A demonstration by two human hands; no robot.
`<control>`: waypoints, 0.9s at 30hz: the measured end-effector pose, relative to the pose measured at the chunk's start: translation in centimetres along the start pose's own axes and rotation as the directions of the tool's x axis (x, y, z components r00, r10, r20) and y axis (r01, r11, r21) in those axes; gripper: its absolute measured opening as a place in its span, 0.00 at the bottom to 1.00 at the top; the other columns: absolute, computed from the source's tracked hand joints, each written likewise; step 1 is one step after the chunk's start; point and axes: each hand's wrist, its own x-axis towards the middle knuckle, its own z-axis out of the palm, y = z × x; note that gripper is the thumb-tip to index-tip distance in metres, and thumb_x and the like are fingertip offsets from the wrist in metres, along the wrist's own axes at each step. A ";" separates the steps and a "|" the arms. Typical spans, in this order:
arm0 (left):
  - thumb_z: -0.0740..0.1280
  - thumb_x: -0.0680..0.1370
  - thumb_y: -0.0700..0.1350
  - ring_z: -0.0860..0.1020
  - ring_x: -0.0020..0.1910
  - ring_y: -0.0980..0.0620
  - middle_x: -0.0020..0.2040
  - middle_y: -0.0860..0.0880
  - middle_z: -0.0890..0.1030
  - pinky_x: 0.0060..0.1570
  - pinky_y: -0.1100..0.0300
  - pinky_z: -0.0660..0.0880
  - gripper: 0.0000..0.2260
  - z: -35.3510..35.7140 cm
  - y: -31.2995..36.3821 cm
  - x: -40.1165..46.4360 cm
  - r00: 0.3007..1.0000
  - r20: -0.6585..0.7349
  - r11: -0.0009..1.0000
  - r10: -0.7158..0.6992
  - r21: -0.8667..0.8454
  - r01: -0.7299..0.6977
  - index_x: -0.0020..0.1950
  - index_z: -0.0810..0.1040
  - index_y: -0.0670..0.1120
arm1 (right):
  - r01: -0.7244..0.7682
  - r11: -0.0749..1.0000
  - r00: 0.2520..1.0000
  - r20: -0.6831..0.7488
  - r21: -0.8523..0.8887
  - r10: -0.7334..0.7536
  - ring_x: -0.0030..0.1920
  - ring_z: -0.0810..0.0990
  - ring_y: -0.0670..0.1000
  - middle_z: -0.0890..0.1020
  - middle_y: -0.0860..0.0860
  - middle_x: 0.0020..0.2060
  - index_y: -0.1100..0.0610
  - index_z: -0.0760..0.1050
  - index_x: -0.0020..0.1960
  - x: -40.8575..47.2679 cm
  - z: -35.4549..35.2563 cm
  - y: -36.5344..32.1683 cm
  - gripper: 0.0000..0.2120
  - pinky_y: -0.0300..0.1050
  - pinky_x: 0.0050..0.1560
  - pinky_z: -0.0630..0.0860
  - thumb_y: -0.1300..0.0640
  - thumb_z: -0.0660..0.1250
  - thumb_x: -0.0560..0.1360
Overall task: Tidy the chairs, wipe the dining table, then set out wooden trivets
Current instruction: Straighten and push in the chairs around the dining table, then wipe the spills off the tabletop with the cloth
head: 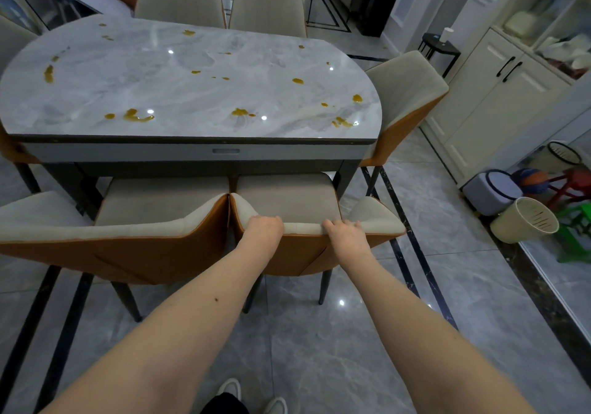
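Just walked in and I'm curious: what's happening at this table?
A person is tidying the chairs. The left hand and right hand both grip the top of a chair back on the near side of the dining table. The tabletop is dotted with yellow spills, not yet wiped.

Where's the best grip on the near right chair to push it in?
Top edge of the backrest of the near right chair, from behind, as the left hand and right hand grip it now. The padded rim curls forward, giving fingers a lip.
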 end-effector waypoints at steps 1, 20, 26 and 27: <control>0.68 0.75 0.39 0.77 0.57 0.44 0.59 0.43 0.77 0.52 0.53 0.73 0.22 -0.2 0.1 0.1 1.000 0.020 1.000 -0.010 -0.027 0.010 0.66 0.66 0.40 | -0.001 1.000 1.000 -0.008 0.004 0.001 0.62 0.73 0.57 0.77 0.54 0.58 0.54 0.66 0.63 -0.1 -0.1 0.1 0.19 0.59 0.69 0.63 0.63 0.66 0.75; 0.63 0.79 0.45 0.76 0.58 0.45 0.59 0.44 0.76 0.59 0.51 0.73 0.15 -6.7 15.7 0.2 0.952 -0.109 0.934 0.287 -0.191 -0.303 0.65 0.68 0.46 | -0.249 0.965 0.956 -0.141 0.077 0.258 0.60 0.75 0.55 0.76 0.54 0.60 0.57 0.67 0.65 -9.6 1.3 12.5 0.16 0.48 0.57 0.71 0.60 0.62 0.78; 0.56 0.81 0.40 0.75 0.58 0.40 0.59 0.38 0.77 0.56 0.52 0.71 0.12 -7.0 25.2 -0.6 0.851 -0.213 0.850 0.480 -0.126 -0.511 0.62 0.72 0.38 | -0.454 0.883 0.882 -0.080 0.117 0.464 0.59 0.75 0.56 0.75 0.54 0.60 0.57 0.65 0.68 -16.5 3.5 19.5 0.18 0.49 0.54 0.71 0.59 0.60 0.79; 0.57 0.81 0.40 0.75 0.58 0.41 0.59 0.40 0.77 0.55 0.53 0.71 0.12 -7.2 27.4 -0.9 0.830 -0.211 0.833 0.517 -0.098 -0.544 0.62 0.71 0.40 | -0.499 0.856 0.859 -0.057 0.130 0.509 0.59 0.75 0.56 0.75 0.54 0.60 0.57 0.65 0.68 -18.4 4.0 20.6 0.18 0.49 0.54 0.72 0.58 0.61 0.79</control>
